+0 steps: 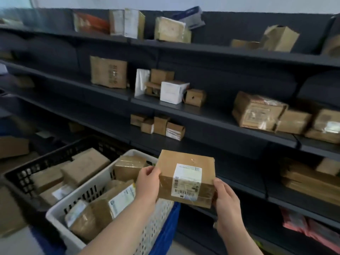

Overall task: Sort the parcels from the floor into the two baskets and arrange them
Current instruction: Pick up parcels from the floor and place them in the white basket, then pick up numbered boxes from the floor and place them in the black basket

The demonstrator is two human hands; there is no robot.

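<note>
A taped cardboard parcel [186, 178], boxy and white-labelled, is gripped at both sides by the left hand [148, 183] and right hand [227, 199] above a slotted white basket [88, 192], beside a black basket [24, 173].

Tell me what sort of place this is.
Probably a parcel storeroom or courier pickup point: dark shelves hold cardboard boxes, a black basket and a white basket are filled with parcels, and the left hand and right hand hold a box with a barcoded shipping label.

Two baskets [36, 161] [55, 212], two hands [147, 183] [226, 197], one held parcel [185, 162]
</note>
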